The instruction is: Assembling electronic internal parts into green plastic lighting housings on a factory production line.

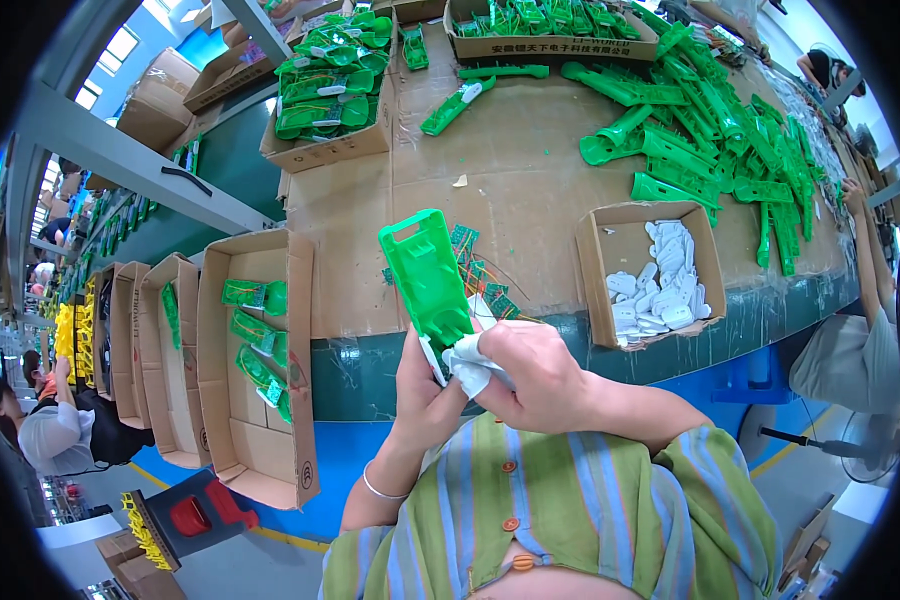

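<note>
My left hand (417,390) is closed round the lower end of a green plastic housing half (428,270), holding it tilted with its ribbed hollow inside facing up. A white edge shows along the housing's lower left side. My right hand (542,372) is closed in a pinch at the same lower end. White material (473,362) covers its fingertips there, and whatever they pinch is hidden. Just beyond the housing, several small green circuit boards (495,295) with thin wires lie on the cardboard-covered bench (360,215).
To the right stands a carton (595,275) of white plastic pieces (675,290). Green housings (690,140) pile up at the far right. A full carton (335,150) stands far left; another carton (255,455) at left holds a few assemblies. A metal frame (140,160) crosses the left. People work on both sides.
</note>
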The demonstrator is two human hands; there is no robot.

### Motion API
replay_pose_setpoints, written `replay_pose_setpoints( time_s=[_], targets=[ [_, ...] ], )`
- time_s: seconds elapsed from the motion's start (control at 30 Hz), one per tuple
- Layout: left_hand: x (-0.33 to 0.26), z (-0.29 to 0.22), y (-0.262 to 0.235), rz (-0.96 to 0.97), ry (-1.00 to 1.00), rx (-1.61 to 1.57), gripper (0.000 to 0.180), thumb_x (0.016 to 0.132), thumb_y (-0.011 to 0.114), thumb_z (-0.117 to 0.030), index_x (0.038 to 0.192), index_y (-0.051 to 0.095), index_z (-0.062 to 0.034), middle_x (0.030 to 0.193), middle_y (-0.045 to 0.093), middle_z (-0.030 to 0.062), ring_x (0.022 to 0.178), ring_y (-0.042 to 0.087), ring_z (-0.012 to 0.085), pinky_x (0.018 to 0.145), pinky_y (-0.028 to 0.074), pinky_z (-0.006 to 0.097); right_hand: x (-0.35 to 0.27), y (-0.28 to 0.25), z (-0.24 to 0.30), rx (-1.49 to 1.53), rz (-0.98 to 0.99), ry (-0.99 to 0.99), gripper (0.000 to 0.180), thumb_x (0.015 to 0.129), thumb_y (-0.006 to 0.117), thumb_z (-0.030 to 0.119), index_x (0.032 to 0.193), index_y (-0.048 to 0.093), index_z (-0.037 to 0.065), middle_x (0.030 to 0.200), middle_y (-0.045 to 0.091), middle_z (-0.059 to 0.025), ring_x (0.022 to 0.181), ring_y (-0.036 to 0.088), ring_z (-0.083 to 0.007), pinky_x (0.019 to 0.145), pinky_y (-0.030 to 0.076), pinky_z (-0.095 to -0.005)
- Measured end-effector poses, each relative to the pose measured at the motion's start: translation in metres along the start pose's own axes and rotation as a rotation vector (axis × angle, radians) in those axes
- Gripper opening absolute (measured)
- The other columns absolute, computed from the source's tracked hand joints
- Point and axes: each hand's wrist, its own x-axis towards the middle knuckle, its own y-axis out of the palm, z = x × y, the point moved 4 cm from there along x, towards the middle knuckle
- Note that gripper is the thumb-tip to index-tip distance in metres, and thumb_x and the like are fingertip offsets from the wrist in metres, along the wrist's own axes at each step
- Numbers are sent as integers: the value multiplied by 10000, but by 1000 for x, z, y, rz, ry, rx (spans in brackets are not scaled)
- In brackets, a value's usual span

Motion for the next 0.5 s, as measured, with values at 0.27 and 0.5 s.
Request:
replay_pose_setpoints(
  time_s=[0.27,0.5],
  targets=[
    [-5,2,-4,-6,45,-35,526,782,524,17,1257,298,11,1134,489,102,1039,484,172,902,383,308,3,-3,9,11,-65,-32,178,714,624,10,862,536,-34,665,543,-108,542,561,-264,493,448,-329],
    [-7,0,-3,29,17,-114,558,791,524,19,1285,265,10,1175,469,108,1069,471,171,917,374,311,1,-2,13,15,-92,-42,175,710,624,4,863,548,-37,673,556,-105,548,565,-254,495,448,-324]
  ],
)
